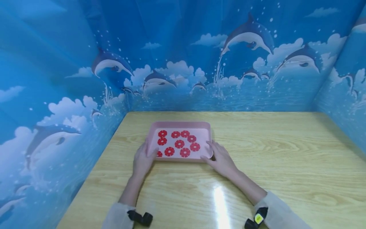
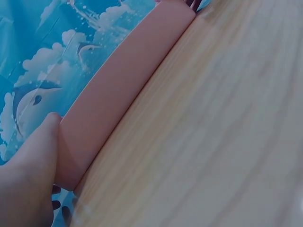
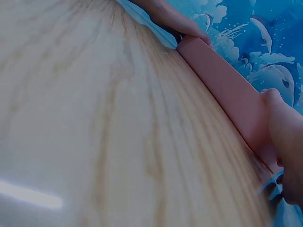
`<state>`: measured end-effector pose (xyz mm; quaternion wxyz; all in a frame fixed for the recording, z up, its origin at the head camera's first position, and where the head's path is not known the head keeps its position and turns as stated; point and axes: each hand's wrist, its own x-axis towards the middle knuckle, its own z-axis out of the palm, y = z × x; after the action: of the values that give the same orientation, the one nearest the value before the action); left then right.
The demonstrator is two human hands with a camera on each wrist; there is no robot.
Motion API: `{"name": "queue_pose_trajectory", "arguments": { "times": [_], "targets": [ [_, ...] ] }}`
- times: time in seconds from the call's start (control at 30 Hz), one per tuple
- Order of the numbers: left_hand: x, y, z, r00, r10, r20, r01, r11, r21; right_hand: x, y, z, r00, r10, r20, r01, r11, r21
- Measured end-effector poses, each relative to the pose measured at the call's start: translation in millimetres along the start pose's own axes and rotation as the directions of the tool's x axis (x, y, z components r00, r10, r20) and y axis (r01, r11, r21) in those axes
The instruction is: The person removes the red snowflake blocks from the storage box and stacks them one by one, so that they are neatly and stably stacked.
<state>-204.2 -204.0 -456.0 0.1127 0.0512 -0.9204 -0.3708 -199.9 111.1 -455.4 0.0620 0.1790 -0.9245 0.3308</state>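
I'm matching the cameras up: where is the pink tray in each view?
Head: pink tray near the centre, between left hand and right hand.
Left wrist: pink tray slants from lower left to the top edge.
Right wrist: pink tray slants down the right half.
Shared landmark: dolphin-print backdrop.

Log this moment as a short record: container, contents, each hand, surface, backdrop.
Container: pink tray, rectangular with rounded corners
Contents: ten red notched discs, one partly hidden by the left thumb
Left hand: grips the tray's near left corner
Right hand: grips the near right corner
Surface: wood-grain table
Backdrop: blue sheeting printed with dolphins and clouds
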Motion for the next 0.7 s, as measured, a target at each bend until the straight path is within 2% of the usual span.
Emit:
{"name": "queue_pose_trajectory", "arguments": {
  "times": [0.27,0.5,0.7],
  "targets": [
    [-5.9,6.6,6.0,1.0,0.009,-0.006,-0.009,1.0,0.0,-8.8,3.8,-7.7,0.999,0.029,0.012,-0.03,0.999,0.025],
    [-12.8,13.4,12.4,0.996,0.079,-0.038,-0.08,0.996,-0.024,-18.4,10.1,-14.0,0.999,0.045,0.025,-0.046,0.998,0.042],
    [-16.6,19.2,17.7,0.998,0.052,-0.024,-0.053,0.998,-0.034,-24.5,14.4,-19.0,0.999,0.038,0.016,-0.039,0.998,0.047]
  ]
}}
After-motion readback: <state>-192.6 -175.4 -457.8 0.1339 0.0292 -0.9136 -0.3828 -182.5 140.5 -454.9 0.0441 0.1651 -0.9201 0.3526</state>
